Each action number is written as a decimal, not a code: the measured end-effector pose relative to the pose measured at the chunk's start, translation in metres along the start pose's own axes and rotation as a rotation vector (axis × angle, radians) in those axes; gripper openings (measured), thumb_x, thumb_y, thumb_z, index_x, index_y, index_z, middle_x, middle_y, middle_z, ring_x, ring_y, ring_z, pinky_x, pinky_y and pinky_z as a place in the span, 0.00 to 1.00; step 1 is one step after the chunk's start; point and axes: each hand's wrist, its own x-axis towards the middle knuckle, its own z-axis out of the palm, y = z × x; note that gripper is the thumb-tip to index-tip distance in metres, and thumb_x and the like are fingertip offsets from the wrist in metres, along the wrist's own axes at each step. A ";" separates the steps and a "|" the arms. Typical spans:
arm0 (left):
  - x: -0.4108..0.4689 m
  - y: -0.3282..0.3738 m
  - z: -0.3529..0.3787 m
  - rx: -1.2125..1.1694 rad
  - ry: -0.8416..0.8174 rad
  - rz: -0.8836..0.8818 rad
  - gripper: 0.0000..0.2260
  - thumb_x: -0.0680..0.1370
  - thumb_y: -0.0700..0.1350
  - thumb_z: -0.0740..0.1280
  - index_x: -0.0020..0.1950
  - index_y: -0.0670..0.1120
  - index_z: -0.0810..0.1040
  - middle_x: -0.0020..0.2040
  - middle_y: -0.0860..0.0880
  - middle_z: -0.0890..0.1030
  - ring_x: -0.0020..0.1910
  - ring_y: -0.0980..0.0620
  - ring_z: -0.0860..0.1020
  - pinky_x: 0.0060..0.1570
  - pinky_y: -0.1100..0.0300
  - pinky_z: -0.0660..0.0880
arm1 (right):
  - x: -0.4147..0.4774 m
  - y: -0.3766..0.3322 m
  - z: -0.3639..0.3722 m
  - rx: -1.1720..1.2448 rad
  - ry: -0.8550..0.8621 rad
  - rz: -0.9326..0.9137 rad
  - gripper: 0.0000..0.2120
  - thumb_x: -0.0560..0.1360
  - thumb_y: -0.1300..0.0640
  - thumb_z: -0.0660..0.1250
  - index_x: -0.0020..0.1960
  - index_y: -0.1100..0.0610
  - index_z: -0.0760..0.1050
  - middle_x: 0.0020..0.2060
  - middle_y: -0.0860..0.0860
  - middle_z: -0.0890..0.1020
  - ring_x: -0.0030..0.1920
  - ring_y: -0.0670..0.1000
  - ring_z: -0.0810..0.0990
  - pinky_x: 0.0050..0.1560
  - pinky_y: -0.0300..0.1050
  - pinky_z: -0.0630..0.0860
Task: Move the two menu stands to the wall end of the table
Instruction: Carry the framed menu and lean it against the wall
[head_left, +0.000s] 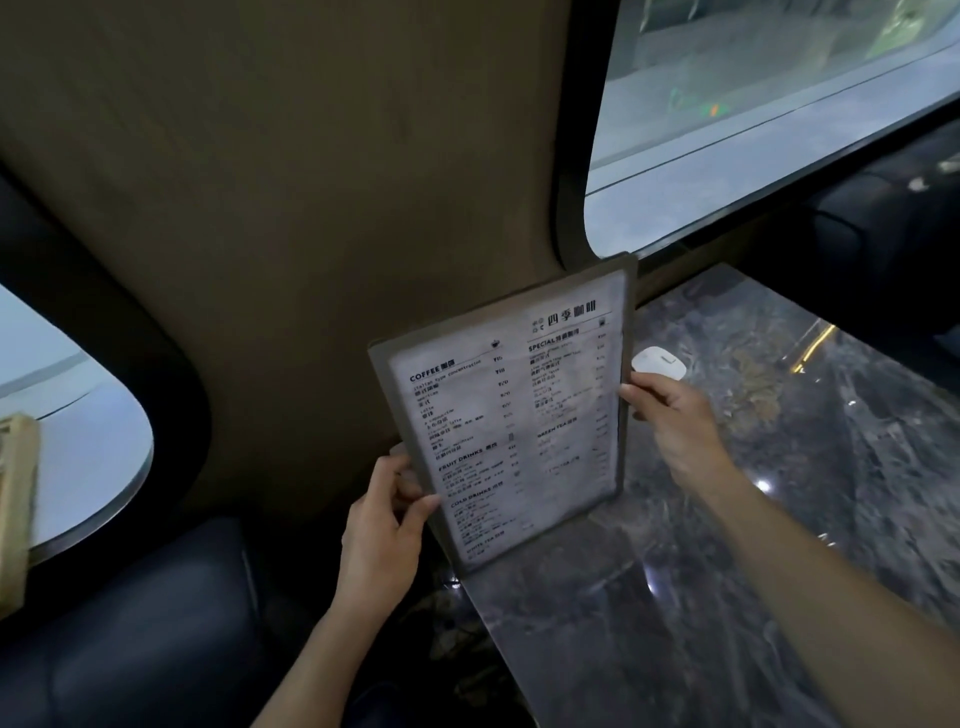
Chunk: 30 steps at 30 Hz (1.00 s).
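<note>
A clear acrylic menu stand (511, 415) with a printed drinks list stands upright at the near left corner of the dark marble table (727, 545), close to the beige wall panel. My left hand (384, 530) grips its left edge with thumb on the front. My right hand (675, 421) holds its right edge. Only one menu stand is visible; a second one cannot be seen.
A small white device (658, 364) lies on the table just behind my right hand. Dark padded seats (130, 639) sit at lower left and beyond the table at right. A window (753, 104) is above the table; another pale table (88, 457) shows at far left.
</note>
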 end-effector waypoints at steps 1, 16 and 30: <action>-0.001 0.000 0.001 0.002 0.008 0.002 0.20 0.73 0.43 0.68 0.49 0.69 0.66 0.40 0.54 0.79 0.42 0.63 0.77 0.44 0.51 0.79 | -0.001 -0.001 0.000 0.004 -0.003 0.000 0.12 0.72 0.61 0.68 0.55 0.59 0.77 0.42 0.44 0.80 0.40 0.36 0.79 0.40 0.28 0.75; -0.032 -0.032 0.036 0.116 0.001 -0.098 0.11 0.73 0.46 0.69 0.51 0.57 0.71 0.45 0.60 0.79 0.47 0.61 0.78 0.49 0.54 0.78 | -0.033 0.044 -0.014 -0.471 -0.102 0.042 0.15 0.72 0.58 0.68 0.58 0.60 0.76 0.52 0.57 0.83 0.49 0.52 0.79 0.49 0.42 0.71; -0.037 -0.024 0.041 0.165 0.013 -0.120 0.12 0.74 0.42 0.68 0.44 0.58 0.69 0.40 0.63 0.75 0.45 0.57 0.77 0.56 0.39 0.74 | -0.024 0.042 -0.005 -0.576 -0.095 -0.060 0.09 0.73 0.60 0.66 0.51 0.63 0.80 0.45 0.61 0.85 0.43 0.57 0.83 0.52 0.57 0.78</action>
